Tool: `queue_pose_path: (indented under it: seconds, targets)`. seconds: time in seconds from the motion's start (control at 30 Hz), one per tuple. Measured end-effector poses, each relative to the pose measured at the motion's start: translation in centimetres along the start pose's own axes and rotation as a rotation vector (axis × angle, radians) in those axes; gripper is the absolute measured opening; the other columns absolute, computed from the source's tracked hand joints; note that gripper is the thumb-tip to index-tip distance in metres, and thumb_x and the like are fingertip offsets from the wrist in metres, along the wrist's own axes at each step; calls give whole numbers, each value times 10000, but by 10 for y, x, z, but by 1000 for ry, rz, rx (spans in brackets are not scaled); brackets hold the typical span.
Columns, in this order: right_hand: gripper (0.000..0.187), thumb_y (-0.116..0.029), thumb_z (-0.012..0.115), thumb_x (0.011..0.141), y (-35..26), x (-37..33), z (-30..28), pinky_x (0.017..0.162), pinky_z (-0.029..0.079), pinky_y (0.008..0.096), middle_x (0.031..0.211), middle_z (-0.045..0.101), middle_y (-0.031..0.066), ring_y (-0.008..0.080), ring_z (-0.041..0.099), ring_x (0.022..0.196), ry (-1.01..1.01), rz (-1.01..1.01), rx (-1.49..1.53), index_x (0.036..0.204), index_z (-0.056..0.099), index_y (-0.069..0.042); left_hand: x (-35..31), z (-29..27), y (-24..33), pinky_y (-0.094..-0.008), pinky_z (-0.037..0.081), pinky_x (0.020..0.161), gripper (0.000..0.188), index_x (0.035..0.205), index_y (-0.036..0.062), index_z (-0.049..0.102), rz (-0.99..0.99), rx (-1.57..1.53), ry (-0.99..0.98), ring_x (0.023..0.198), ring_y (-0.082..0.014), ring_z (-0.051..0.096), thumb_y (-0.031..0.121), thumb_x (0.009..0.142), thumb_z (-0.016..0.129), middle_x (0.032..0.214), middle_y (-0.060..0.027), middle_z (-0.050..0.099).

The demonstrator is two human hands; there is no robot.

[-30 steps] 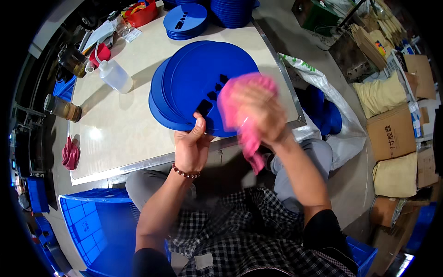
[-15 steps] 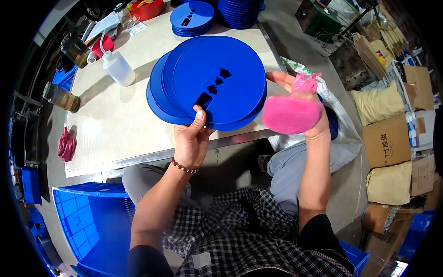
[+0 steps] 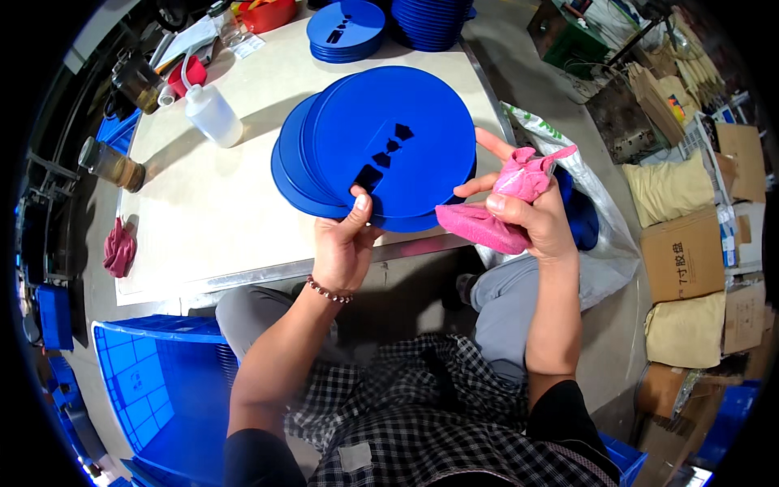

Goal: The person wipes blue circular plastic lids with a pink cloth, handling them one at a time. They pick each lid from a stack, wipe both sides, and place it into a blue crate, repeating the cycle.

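My left hand (image 3: 346, 250) grips a blue plastic disc (image 3: 430, 138) with black-looking cut-outs near its centre, the thumb on its face by the lowest slot. Under and left of it, more blue discs (image 3: 294, 162) fan out over the table; how many the hand holds is hidden. To the right, my right hand (image 3: 540, 219) is closed on a pink cloth pad (image 3: 487, 227) with a knotted top. Its thumb presses on the pink cloth while the other fingers reach toward the disc's right edge.
A short stack of blue discs (image 3: 346, 28) and a taller one (image 3: 428, 23) stand at the table's far side. A squeeze bottle (image 3: 213, 118), a jar (image 3: 114, 166) and a red cloth (image 3: 119, 247) are at left. A blue crate (image 3: 138, 385) sits lower left; a white sack (image 3: 613, 268) hangs right.
The pink pad has tipped from facing up to nearly edge-on, and my right hand's fingers have come round to the disc's right edge. The disc stays in my left hand.
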State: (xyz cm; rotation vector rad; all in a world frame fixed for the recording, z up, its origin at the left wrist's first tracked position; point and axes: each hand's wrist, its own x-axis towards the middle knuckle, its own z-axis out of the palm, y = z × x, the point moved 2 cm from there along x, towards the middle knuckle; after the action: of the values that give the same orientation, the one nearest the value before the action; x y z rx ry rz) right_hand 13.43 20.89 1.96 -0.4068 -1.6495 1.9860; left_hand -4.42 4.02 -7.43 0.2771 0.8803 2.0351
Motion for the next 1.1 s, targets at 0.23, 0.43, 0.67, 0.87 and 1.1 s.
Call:
queue_pose_path:
  seconds: [0.23,0.43,0.67,0.87,1.1]
  targets:
    - [708,-43,757,795,-2,-2,-2,874,597,355,1470,546,210,269,736,1027,-27,-18,-16,1431,488,109,3,-6,-3,-402,579,916,95,1107,147,614,-11,-15,-67,1053,-148,665,150,1018,647,1126,35,652]
    - [625,-18,730,775,0,-1,-5,876,596,354,1486,531,227,270,738,1028,12,-16,-36,1356,539,115,3,-2,-3,-375,563,884,117,1090,133,599,18,31,-38,1005,-118,638,142,1000,673,1048,41,631]
    - [504,-4,695,798,-11,-14,20,934,562,395,1289,660,177,277,691,1099,-304,-353,-500,1299,641,2,11,-5,3,-362,548,820,100,1062,86,615,-44,-75,140,903,-119,610,99,980,671,1011,9,617]
    - [285,-59,758,813,-24,-24,56,874,568,397,1146,716,199,296,710,1023,-820,-188,-364,1086,717,12,-4,-9,18,-277,554,810,235,1152,159,648,385,516,-130,947,-83,640,293,975,726,1046,13,660]
    - [250,-250,713,900,56,-25,121,920,595,440,1069,710,183,311,717,1001,-512,-794,-332,980,679,-16,-1,27,6,-294,577,681,264,1117,171,677,-83,65,-55,790,-108,660,386,971,722,951,5,677]
